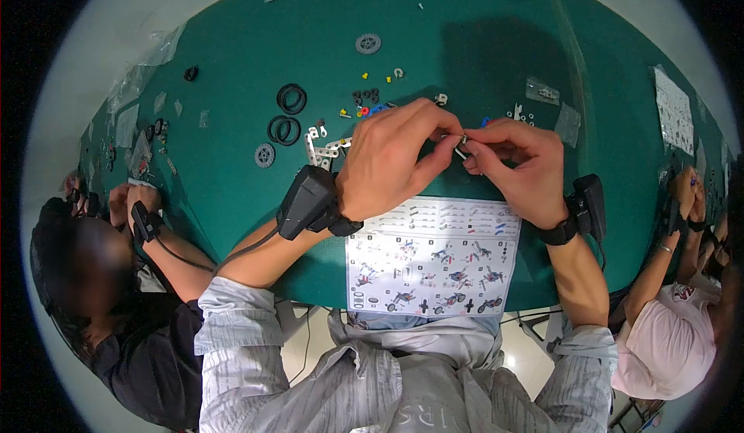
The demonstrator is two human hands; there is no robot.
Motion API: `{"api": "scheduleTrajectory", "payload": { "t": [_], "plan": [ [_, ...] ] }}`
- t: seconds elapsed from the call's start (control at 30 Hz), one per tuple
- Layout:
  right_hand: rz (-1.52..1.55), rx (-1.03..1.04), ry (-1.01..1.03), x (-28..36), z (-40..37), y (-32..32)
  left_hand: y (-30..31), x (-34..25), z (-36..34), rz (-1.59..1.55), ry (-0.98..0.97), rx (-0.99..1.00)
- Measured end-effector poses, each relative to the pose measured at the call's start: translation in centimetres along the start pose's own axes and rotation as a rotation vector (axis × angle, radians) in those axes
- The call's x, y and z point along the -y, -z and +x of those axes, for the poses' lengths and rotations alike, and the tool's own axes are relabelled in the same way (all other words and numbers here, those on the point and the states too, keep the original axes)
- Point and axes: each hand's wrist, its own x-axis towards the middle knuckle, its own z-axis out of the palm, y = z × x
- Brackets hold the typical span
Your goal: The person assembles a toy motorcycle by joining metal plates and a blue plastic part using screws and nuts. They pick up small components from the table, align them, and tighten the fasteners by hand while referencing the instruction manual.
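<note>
My left hand (391,154) and my right hand (521,166) meet over the green table, fingertips pinched together. Between them is a small silvery metal piece (461,153), mostly covered by the fingers, so its exact kind does not show. A bit of blue (486,122) shows beside the right fingers. Just left of my left hand lie pale perforated strips (312,151), and beyond it are small blue (378,109), red and yellow pieces. Below both hands lies a printed instruction sheet (431,272) with pictures of a motorcycle model.
Black rubber tires (291,98) and grey wheels (368,43) lie at the left and far middle. Small plastic bags (542,91) and loose nuts (523,117) are to the right. People sit on both sides, one in a black sleeve (159,355), one in a pink shirt (673,340).
</note>
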Motion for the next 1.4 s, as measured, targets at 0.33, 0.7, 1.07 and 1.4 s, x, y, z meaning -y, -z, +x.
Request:
{"api": "scheduleTrajectory", "payload": {
  "t": [0.33, 0.7, 1.07, 1.4],
  "plan": [
    [-0.075, -0.106, -0.015, -0.1, -0.3, -0.5, 0.0, 0.0, 0.1, 0.01, 0.037, -0.014],
    [0.012, -0.217, -0.224, 0.5, 0.4, 0.4, 1.6, 1.5, 0.9, 0.483, 0.053, 0.032],
    [0.207, -0.059, -0.383, 1.0, 0.0, 0.1, 1.5, 0.5, 1.4, 0.218, -0.2, -0.072],
    [0.406, 0.016, -0.476, 1.0, -0.2, -0.2, 0.9, 0.3, 0.7, 0.168, -0.179, -0.038]
  ]
}}
